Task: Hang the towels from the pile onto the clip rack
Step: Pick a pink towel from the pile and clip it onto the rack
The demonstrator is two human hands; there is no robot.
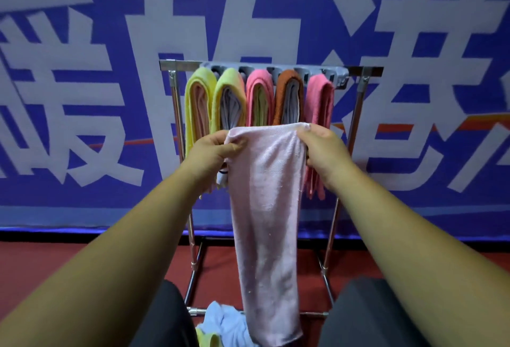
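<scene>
A pale pink towel [266, 208] hangs stretched between my hands in front of the rack. My left hand [214, 150] pinches its upper left corner. My right hand [321, 148] grips its upper right corner. The grey clip rack [335, 72] sits on a metal bar, with several folded towels [259, 98] in yellow, pink and orange hanging from it. The clip at the rack's right end holds nothing. On the floor below lies the pile [223, 324], a light blue towel and a yellow one, partly hidden by the pink towel.
The metal stand [329, 239] has slanted legs and floor bars on a red floor. A blue banner wall [82, 98] with large white characters stands right behind it. My dark-trousered knees [367, 316] frame the pile.
</scene>
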